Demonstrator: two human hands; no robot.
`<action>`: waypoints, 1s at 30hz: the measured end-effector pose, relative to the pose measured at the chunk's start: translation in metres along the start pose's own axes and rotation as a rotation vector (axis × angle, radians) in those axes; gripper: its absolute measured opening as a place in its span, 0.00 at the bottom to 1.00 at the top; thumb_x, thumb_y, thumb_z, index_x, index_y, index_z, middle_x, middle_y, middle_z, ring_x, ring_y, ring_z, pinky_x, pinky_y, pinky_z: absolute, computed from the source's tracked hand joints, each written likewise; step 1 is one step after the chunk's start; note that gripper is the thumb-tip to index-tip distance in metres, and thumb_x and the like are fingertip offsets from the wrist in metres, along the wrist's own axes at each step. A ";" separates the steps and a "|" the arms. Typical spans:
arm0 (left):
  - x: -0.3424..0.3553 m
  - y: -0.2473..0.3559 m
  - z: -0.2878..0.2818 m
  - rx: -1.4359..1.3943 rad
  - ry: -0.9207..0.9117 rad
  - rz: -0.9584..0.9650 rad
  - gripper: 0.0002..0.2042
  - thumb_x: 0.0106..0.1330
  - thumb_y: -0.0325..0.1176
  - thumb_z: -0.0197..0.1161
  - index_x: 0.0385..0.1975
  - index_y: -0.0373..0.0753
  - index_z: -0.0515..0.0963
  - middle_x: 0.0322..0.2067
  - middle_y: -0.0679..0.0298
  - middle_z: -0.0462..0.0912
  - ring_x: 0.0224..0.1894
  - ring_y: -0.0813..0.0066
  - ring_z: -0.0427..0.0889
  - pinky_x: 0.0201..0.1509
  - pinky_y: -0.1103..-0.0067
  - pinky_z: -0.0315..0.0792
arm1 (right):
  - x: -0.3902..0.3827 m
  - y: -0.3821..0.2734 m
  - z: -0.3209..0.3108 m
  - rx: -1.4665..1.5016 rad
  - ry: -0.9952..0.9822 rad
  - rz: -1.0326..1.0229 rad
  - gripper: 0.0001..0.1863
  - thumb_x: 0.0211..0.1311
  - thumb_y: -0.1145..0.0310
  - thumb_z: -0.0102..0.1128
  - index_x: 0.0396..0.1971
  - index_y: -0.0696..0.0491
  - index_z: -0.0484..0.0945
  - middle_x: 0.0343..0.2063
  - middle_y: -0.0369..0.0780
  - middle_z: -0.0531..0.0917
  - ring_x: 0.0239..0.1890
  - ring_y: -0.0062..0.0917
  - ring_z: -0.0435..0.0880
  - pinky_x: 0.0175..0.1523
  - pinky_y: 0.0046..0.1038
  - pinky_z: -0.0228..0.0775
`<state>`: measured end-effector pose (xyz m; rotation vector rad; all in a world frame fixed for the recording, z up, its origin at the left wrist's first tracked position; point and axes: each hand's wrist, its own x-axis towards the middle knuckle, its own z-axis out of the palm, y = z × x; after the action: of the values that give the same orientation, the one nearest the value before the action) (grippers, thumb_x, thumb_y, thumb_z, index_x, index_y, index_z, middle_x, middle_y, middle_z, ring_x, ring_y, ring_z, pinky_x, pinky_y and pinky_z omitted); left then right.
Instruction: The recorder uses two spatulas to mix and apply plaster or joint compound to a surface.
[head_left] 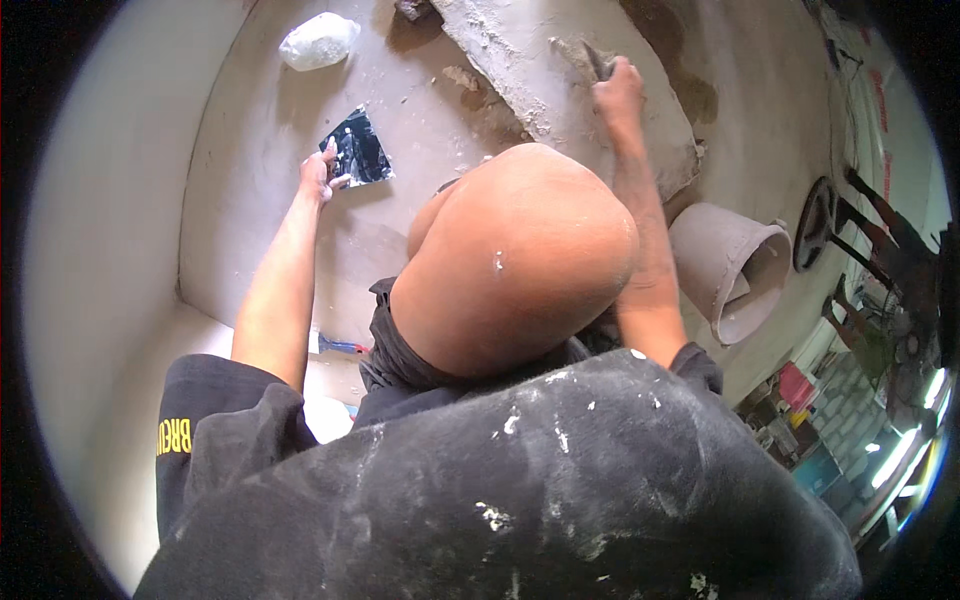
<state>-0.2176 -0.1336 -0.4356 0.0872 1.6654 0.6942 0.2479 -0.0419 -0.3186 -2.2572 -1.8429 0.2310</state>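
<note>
My left hand (318, 174) grips the left edge of a dark, glossy square plate (362, 150); pale smears mark the plate and my fingers. Farther right, my right hand (619, 90) is closed round a small dark scraper (597, 62). Its blade is over a large pale slab (625, 110) crusted with whitish plaster-like paste, and whether it touches is hard to tell. My fingers partly hide the scraper's handle. Between my arms rises my bent bare knee (530, 230), covering part of the floor and the slab's near edge.
A clear plastic bag (320, 42) lies at the far left. To the right, a whitish bucket (715, 262) lies tilted with its mouth facing right. Paste crumbs and damp patches dot the floor (250, 190). A blue-and-red handled tool (342, 346) lies near my left elbow. Dark stools (818, 225) stand far right.
</note>
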 end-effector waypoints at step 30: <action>-0.015 0.007 0.005 0.000 0.014 0.011 0.07 0.58 0.38 0.60 0.28 0.43 0.73 0.22 0.71 0.66 0.28 0.76 0.67 0.47 0.56 0.68 | 0.024 -0.019 0.010 0.026 -0.074 0.357 0.18 0.43 0.67 0.57 0.35 0.61 0.75 0.35 0.53 0.79 0.42 0.41 0.79 0.47 0.37 0.69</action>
<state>-0.2115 -0.1321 -0.4197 0.0912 1.6789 0.7045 0.2320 -0.0141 -0.3224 -2.5776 -1.4446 0.3973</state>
